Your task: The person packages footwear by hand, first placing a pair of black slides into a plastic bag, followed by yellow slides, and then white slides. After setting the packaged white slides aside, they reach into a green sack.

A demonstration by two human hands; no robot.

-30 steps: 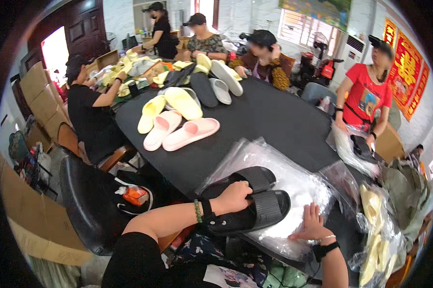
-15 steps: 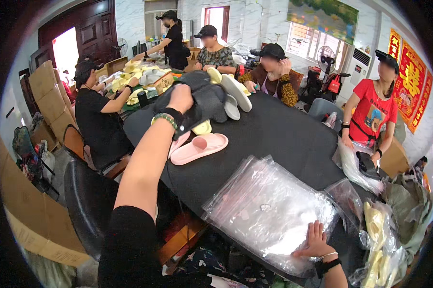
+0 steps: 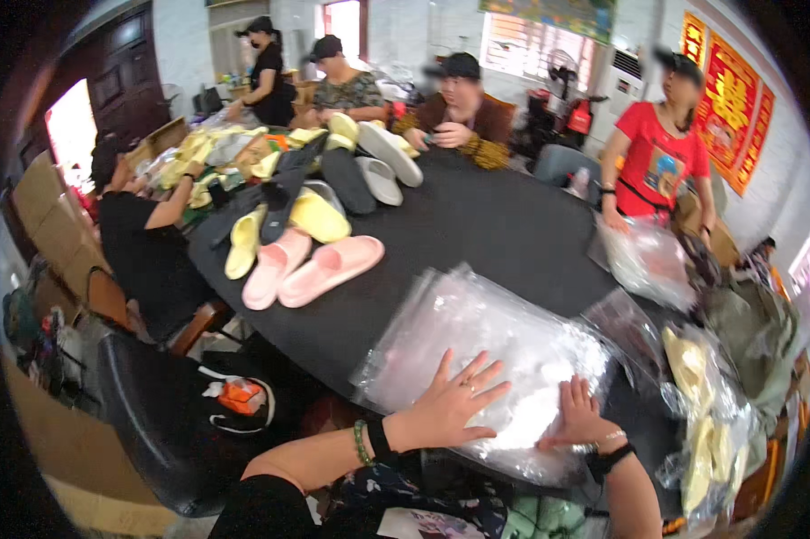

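Banner (image 3: 730, 99), gold-lettered, beyond clear bags (image 3: 481, 323)

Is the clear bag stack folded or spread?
Spread: the bag stack lies flat on the black table, beneath the left hand and right hand.

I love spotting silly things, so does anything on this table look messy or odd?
Nothing looks spilled or broken. The clear plastic bags under the left hand and right hand are a bit askew: their left edges don't line up. Beyond the pink slippers, other slippers overlap in a jumble.
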